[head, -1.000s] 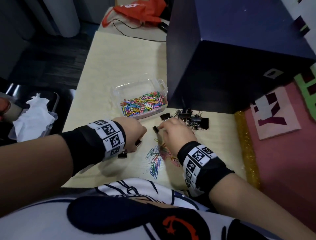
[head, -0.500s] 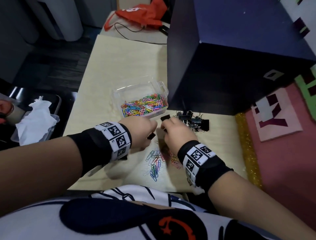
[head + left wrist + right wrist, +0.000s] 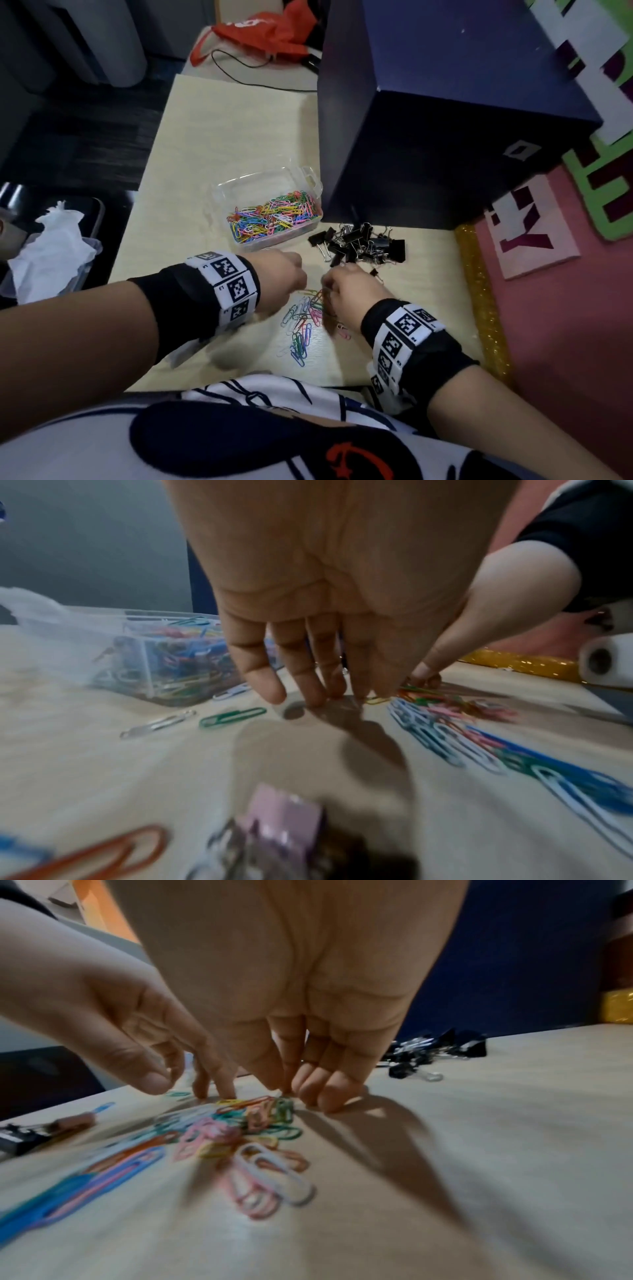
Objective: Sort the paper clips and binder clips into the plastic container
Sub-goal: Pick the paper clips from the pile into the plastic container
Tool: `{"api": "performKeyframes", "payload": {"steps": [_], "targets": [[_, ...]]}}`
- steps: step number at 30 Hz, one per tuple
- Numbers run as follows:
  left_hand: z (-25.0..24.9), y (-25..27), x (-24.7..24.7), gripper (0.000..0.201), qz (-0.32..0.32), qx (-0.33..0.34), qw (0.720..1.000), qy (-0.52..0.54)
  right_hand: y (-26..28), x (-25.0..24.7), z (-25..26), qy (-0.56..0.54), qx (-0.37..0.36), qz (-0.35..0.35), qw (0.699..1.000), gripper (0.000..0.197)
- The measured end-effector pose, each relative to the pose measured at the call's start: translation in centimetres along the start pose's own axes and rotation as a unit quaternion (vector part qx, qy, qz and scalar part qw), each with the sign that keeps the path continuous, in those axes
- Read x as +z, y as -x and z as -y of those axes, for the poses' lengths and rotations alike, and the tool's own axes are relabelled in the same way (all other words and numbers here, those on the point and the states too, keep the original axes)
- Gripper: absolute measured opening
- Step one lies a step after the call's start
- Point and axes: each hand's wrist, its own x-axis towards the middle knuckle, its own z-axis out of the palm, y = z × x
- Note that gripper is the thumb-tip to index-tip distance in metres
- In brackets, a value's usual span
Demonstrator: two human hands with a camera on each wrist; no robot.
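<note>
Touching loose paper clips (image 3: 303, 322): 2 hands, left (image 3: 281, 277), right (image 3: 352, 291), fingers extended; wristband "L3".

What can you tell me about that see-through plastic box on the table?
The plastic box is a small clear rectangular tub with thin walls, rounded corners and a tab on its far right rim. It sits upright and open on the pale table, close beside a big dark blue box. It holds a loose heap of coloured paper clips; no binder clips can be made out in it. Neither hand touches it.
</note>
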Motion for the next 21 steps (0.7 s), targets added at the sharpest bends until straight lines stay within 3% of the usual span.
{"api": "performKeyframes", "payload": {"steps": [3, 5, 9, 14, 17, 21], "targets": [[0.1, 1.0, 0.6, 0.041, -0.004, 0.047, 0.999, 0.023, -0.6, 0.1, 1.0, 0.018, -0.032, 0.020, 0.999, 0.034], [0.7, 1.8, 0.8, 0.039, -0.020, 0.032, 0.998, 0.050, -1.0, -0.3, 1.8, 0.018, -0.053, 0.002, 0.998, 0.031], [2.8, 3.4, 0.3, 0.027, -0.064, -0.107, 0.990, 0.067, -2.1, -0.4, 3.6, 0.038, -0.124, -0.026, 0.991, 0.033], [5.8, 5.3, 0.9, 0.022, -0.082, -0.230, 0.968, 0.058, -3.3, 0.1, 6.3, 0.090, -0.217, 0.013, 0.972, 0.059], [6.6, 5.4, 2.1, 0.027, -0.088, -0.218, 0.970, 0.055, -3.6, 0.5, 6.9, 0.140, -0.222, 0.047, 0.964, 0.069], [6.2, 4.9, 3.3, 0.038, -0.100, -0.157, 0.979, 0.081, -2.9, 0.4, 6.9, 0.191, -0.196, 0.030, 0.961, 0.049]]}}
